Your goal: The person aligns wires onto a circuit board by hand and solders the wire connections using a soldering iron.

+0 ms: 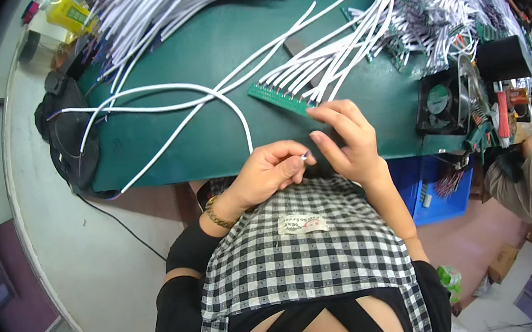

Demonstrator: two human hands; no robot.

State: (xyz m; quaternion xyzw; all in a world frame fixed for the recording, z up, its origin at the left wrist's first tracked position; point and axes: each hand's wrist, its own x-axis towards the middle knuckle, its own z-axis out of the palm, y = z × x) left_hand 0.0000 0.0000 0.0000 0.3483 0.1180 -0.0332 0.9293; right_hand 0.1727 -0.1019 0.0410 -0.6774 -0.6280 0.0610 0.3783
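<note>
Now | left hand (271, 173) – grip pinched on white cable (243, 119) end | right hand (347, 141) – fingers loose, touching green circuit strip (279, 98)

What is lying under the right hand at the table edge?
The right hand rests on the near end of a green circuit strip with white cables attached, on the green table. The strip's end beneath the fingers is covered, so it cannot be seen.

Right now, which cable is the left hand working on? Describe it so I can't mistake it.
On the green table, near its front edge, one white cable loops alone. Its end curves down into the left hand. Unlike the bundled cables, it isn't joined to the green strip.
</note>
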